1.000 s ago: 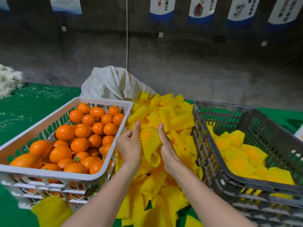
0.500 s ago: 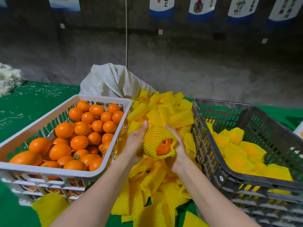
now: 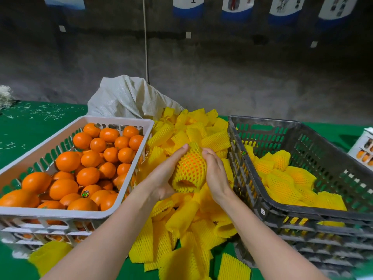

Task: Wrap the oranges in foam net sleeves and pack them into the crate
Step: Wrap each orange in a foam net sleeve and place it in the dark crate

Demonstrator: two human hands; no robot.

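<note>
Two bare arms reach out over a table with a green cloth [image 3: 36, 128] on it. Between the two hands is one wrapped orange [image 3: 190, 168], a round fruit tucked inside a yellow foam net sleeve. You can see the orange skin through the little holes in the net. The left hand [image 3: 164, 176] cups it from the left side and from under, with the thumb up near the top. The right hand [image 3: 216, 174] curls round its right side. Both hands hold it up just above a big pile of empty yellow foam net sleeves [image 3: 181, 225] in the middle of the table.

On the left sits a white plastic crate [image 3: 60, 214] with slots in its walls. It is full of bare shiny oranges [image 3: 87, 175], and one near the front has a small round sticker.

On the right sits a dark grey plastic crate [image 3: 262, 120], with slots too. Some oranges in yellow nets [image 3: 282, 184] lie at the bottom of it. The wrapped orange in the hands is just left of this crate, not inside it.

Far behind the pile is a crumpled white woven sack [image 3: 125, 98]. At the far right edge stands a small white box [image 3: 363, 144] with pictures of oranges on it. Little pale scraps lie on the cloth at the far left. A rough grey wall [image 3: 222, 77] stands at the back, and a thin cord [image 3: 145, 47] hangs down it.
</note>
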